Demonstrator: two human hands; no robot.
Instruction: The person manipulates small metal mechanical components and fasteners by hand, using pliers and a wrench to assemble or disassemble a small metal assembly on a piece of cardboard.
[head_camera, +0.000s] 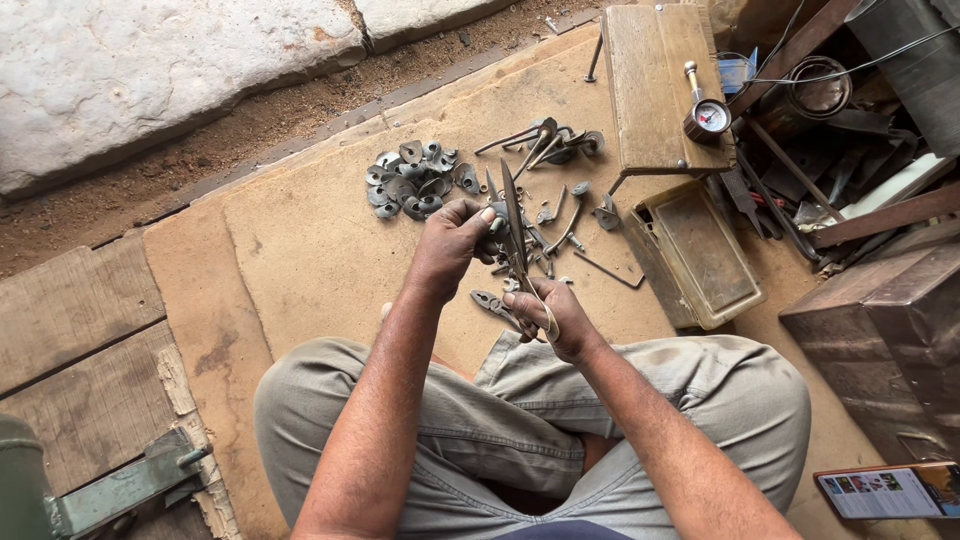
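While I watch through the head camera, my left hand (452, 240) is pinched around the upper part of a long, dark metal blade (514, 225) that stands nearly upright above my crossed legs. My right hand (556, 318) is closed around the blade's lower end, so both hands are clamped on the same piece, one above the other. Pliers (497, 306) lie just beside my right hand, on the tan board (300, 240) I sit on. Beyond the left hand sits a heap of small rounded metal pieces (412, 178), and to its right a scatter of rods and small metal parts (548, 145). Farther right, a pressure gauge (708, 115) rests on a wooden plank (652, 80), with a shallow metal tray (700, 255) below it. A phone (888, 490) lies near my right knee.
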